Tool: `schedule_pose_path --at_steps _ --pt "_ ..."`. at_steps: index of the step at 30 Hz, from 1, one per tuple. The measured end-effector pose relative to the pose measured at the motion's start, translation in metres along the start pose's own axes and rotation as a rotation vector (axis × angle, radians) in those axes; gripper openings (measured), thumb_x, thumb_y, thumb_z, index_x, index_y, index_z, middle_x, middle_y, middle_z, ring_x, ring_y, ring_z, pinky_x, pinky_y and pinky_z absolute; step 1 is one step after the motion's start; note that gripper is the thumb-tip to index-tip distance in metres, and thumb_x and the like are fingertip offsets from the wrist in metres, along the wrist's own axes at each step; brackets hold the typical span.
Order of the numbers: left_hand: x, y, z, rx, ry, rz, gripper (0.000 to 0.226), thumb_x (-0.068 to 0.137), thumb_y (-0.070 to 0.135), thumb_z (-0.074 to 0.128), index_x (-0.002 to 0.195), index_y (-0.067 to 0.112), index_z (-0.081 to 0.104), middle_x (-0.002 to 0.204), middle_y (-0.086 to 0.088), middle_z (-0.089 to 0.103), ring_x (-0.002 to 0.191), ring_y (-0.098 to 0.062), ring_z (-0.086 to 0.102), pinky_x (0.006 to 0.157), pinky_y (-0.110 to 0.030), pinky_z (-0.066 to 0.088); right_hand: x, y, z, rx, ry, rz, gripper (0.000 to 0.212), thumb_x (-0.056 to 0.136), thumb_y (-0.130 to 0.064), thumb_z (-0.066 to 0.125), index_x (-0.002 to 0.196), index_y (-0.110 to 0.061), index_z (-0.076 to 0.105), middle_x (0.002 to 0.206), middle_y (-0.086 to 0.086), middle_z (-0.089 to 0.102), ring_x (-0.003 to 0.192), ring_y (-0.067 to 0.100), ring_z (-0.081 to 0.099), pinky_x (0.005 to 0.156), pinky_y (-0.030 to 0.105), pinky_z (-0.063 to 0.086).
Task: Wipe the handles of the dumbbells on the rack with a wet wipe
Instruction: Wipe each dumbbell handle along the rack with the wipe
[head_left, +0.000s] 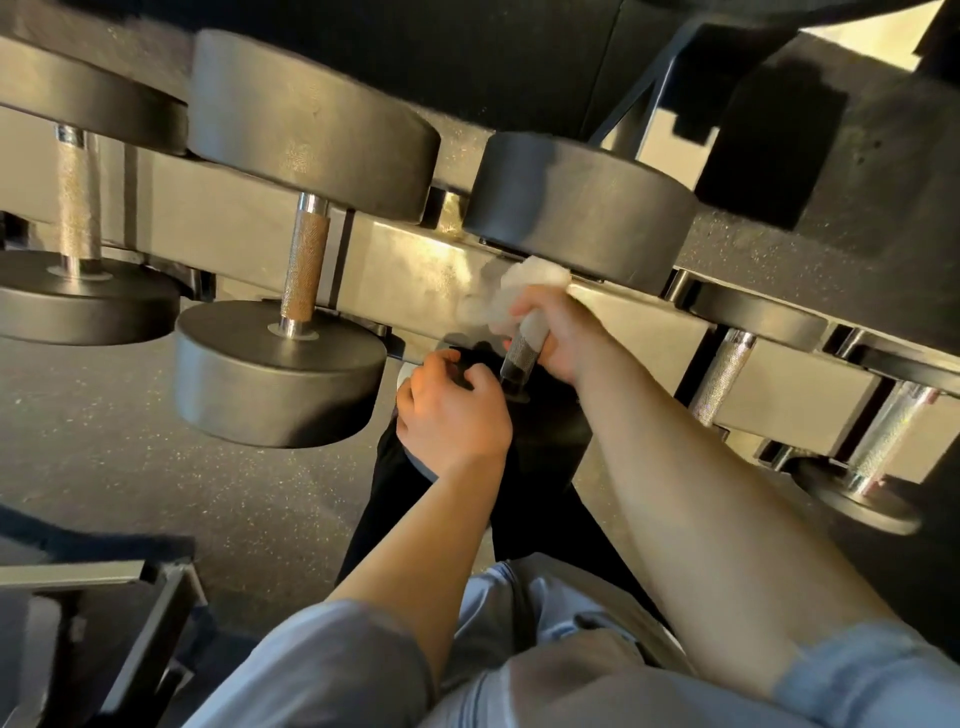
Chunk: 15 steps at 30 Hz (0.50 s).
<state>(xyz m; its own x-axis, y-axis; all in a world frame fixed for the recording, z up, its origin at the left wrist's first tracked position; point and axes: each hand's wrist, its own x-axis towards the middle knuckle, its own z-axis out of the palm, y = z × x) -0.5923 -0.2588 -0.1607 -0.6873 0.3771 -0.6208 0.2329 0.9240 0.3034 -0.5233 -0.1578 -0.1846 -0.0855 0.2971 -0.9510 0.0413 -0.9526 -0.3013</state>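
1. The wet wipe (511, 296) is a crumpled white wad wrapped around the upper part of a knurled steel handle (521, 358), just below the far head (576, 208) of the dumbbell in the middle of the rack (415, 270).
2. The right hand (558, 332) has its fingers curled round that handle with the wipe bunched under them. Its forearm runs down and to the right from the handle, bare up to a rolled pale blue sleeve (872, 680).
3. The left hand (449, 410) sits just left of the handle's lower end, back of the hand up, fingers bent over the edge of that dumbbell's near head (545, 415), which is dark and mostly hidden. How firmly it grips cannot be told.
4. The left forearm comes up from below the handle, also bare up to a pale blue sleeve (332, 670).
5. Counting handles: five show in all. Left of the wiped one stand a rust-coloured handle (306, 260) and a chrome handle (78, 197) farther left; to its right lie two more chrome handles (724, 374), (893, 431).
6. Two hands and one wipe are in view.
7. Below the handle is speckled dark rubber floor (130, 467), and at the lower left a metal frame (104, 597).
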Motion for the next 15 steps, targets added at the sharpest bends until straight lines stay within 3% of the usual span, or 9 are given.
schedule_pose_path --at_steps 2,4,6,8,10,12,15 --pt "0.000 0.000 0.000 0.017 -0.010 0.005 0.026 0.090 0.030 0.046 0.114 0.028 0.057 0.125 0.004 0.057 0.128 -0.021 0.041 0.106 -0.048 0.030 0.002 0.020 0.001 -0.138 0.021 0.049 0.025 0.065 -0.019 0.064 0.089 -0.010 0.065 0.104 0.013 0.063 0.100 0.028 0.059 0.101 0.044 0.043" --pt "0.000 0.000 0.000 0.028 -0.011 0.015 0.028 0.091 0.030 0.047 0.116 0.027 0.057 0.127 0.004 0.057 0.129 -0.021 0.040 0.106 -0.047 0.030 -0.001 0.031 0.003 -0.247 0.032 0.086 0.036 0.060 -0.022 0.066 0.094 -0.008 0.065 0.105 0.012 0.063 0.104 0.029 0.056 0.098 0.043 0.044" --pt "-0.001 -0.001 0.000 0.031 -0.004 0.021 0.026 0.091 0.030 0.047 0.115 0.026 0.057 0.126 0.003 0.057 0.128 -0.021 0.041 0.106 -0.046 0.030 0.000 0.025 0.004 -0.232 0.072 0.067 0.029 0.064 -0.018 0.069 0.092 -0.009 0.064 0.096 0.011 0.064 0.094 0.026 0.059 0.087 0.037 0.048" --pt "-0.001 0.000 0.001 0.022 0.000 0.019 0.024 0.091 0.029 0.046 0.112 0.027 0.058 0.123 0.004 0.058 0.126 -0.021 0.042 0.106 -0.045 0.030 0.008 0.005 0.003 -0.048 0.075 -0.027 0.013 0.076 -0.008 0.067 0.088 -0.009 0.064 0.086 0.009 0.063 0.078 0.021 0.060 0.070 0.030 0.049" --pt "-0.001 0.000 0.001 0.008 0.011 0.014 0.023 0.091 0.028 0.046 0.110 0.028 0.058 0.120 0.005 0.058 0.125 -0.020 0.042 0.106 -0.044 0.030 0.016 -0.012 0.001 0.109 0.033 -0.107 0.020 0.084 -0.007 0.064 0.105 -0.003 0.063 0.085 0.008 0.063 0.073 0.018 0.060 0.066 0.026 0.049" --pt "-0.001 0.000 0.001 0.010 0.008 0.014 0.023 0.091 0.029 0.046 0.111 0.028 0.058 0.120 0.006 0.059 0.125 -0.019 0.043 0.106 -0.045 0.030 0.018 -0.012 -0.001 0.171 -0.014 -0.170 0.036 0.086 -0.012 0.064 0.119 -0.001 0.059 0.099 0.011 0.065 0.083 0.020 0.064 0.068 0.026 0.052" --pt "-0.001 0.000 0.000 0.013 0.011 0.015 0.024 0.091 0.028 0.046 0.112 0.027 0.058 0.121 0.005 0.059 0.126 -0.020 0.042 0.106 -0.046 0.030 0.015 -0.006 -0.008 0.226 -0.109 -0.187 0.059 0.072 -0.020 0.073 0.125 0.000 0.057 0.124 0.017 0.060 0.101 0.026 0.064 0.080 0.032 0.055"
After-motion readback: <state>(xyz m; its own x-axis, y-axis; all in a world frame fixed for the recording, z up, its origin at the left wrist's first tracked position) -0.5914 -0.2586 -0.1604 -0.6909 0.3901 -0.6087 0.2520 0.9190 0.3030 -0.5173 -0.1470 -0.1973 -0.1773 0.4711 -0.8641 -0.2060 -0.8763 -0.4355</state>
